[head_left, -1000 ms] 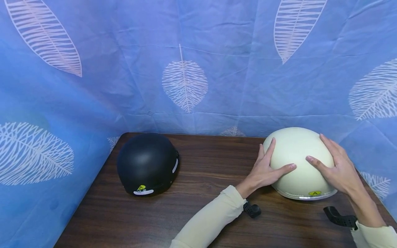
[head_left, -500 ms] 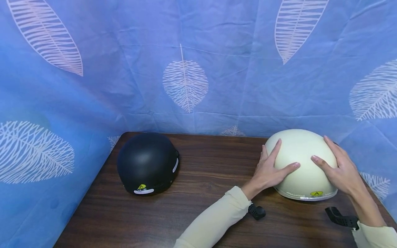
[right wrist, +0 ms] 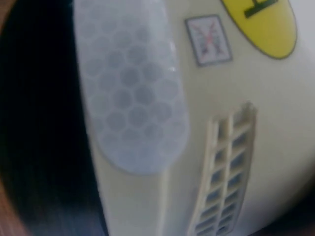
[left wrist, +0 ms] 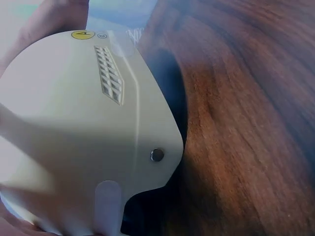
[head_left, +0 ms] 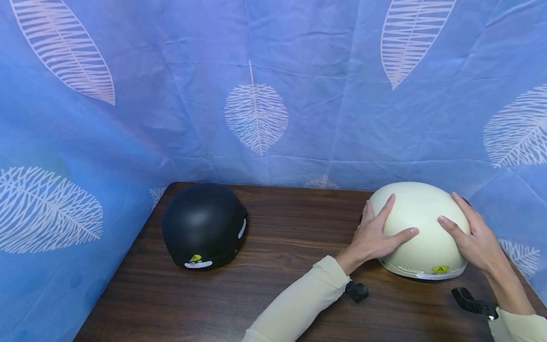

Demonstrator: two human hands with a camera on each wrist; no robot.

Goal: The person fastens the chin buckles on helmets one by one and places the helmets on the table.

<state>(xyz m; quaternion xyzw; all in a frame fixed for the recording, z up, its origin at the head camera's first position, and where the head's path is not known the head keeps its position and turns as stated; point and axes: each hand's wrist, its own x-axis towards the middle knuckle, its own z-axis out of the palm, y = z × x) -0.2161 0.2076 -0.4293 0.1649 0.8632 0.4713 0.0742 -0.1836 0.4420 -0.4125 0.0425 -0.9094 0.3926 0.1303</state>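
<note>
At the right of the table stands a cream helmet (head_left: 420, 230), dome up, with a yellow "A" sticker on the side toward me. My left hand (head_left: 376, 237) holds its left side, thumb over the front of the dome. On its right side my right hand (head_left: 478, 237) grips it the same way, thumb pointing inward. The far fingertips are partly hidden behind the shell. In the left wrist view the helmet (left wrist: 74, 108) shows a vent grille and a rivet, its rim close to the wood. The right wrist view shows the helmet's (right wrist: 275, 147) sticker and reflective strip close up.
A black helmet (head_left: 204, 225) rests dome up on the left of the dark wooden table (head_left: 282, 285). Behind the table and along its left side hangs a blue cloth (head_left: 299, 109) with white leaf prints. The table's back edge runs just behind both helmets.
The cream helmet, with both hands on it, has shifted slightly right and lower in the head view. The black helmet has stayed in place.
</note>
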